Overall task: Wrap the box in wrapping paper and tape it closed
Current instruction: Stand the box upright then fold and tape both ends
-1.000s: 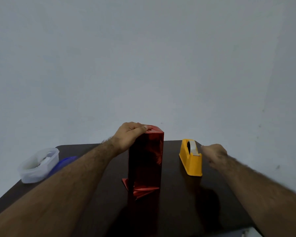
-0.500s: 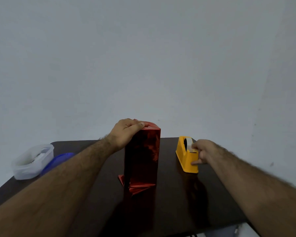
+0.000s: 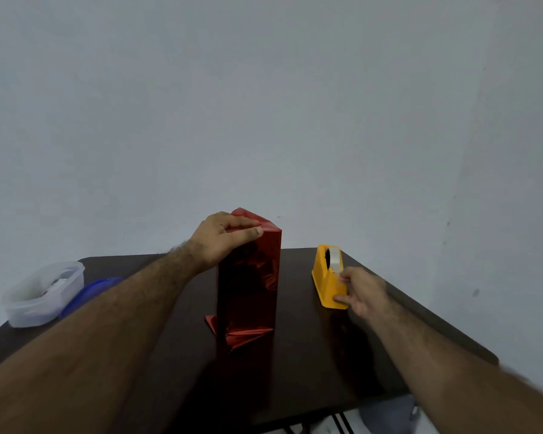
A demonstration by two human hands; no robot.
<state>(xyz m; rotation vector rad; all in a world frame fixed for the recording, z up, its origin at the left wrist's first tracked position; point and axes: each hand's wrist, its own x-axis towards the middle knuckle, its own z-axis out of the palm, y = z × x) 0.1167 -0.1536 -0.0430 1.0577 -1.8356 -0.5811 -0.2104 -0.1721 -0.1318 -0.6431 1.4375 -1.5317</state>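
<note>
The box (image 3: 248, 286), wrapped in shiny red paper, is standing upright mid-table (image 3: 311, 355). The left hand (image 3: 223, 238) is pressing its folded top down, fingers laid flat. The right hand (image 3: 362, 291) is gripping the near end of the yellow tape dispenser (image 3: 328, 277), just right of the box. A clear tub (image 3: 41, 294) is sitting far left.

Left hand (image 3: 223, 238) steadies upright red box (image 3: 248, 283); right hand (image 3: 362, 291) at tape dispenser (image 3: 325, 283).
</note>
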